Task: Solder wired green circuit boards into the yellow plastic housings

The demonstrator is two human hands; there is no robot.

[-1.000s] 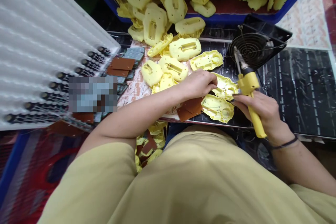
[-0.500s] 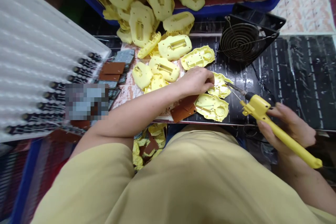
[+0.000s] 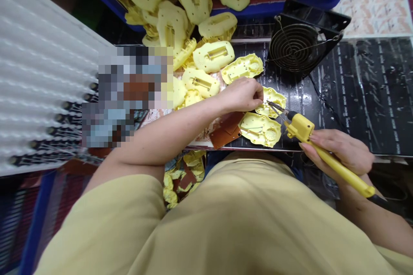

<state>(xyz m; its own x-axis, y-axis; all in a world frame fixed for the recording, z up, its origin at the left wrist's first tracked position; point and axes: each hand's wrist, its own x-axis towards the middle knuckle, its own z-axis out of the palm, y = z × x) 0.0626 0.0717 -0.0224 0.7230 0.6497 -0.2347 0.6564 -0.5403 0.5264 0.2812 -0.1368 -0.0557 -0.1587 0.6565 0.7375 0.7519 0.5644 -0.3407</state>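
My right hand [image 3: 342, 150] is wrapped round a yellow soldering gun [image 3: 303, 128], its dark tip pointing left into an open yellow plastic shell half [image 3: 269, 94]. At that shell's left edge my left hand [image 3: 247, 94] is closed in a pinch; what its fingertips hold, if anything, is too small to make out. The soldering tip comes close to those fingertips, over the shell's inside. Just below lies a second open shell half [image 3: 262, 131] with a thin wire in it. Another shell half [image 3: 242, 68] lies above, its inside facing up.
Brown circuit boards [image 3: 226, 131] lie left of the lower shell. More yellow shells [image 3: 213, 56] are heaped behind, below a blue-rimmed crate [image 3: 258, 8]. A black fan [image 3: 295, 47] stands at the back right. A white corrugated panel [image 3: 41, 64] with black-ended wired parts is at left.
The soldering gun has moved left, and its tip is now deeper over the shell, nearer my left fingertips. My left hand has stayed almost in place.
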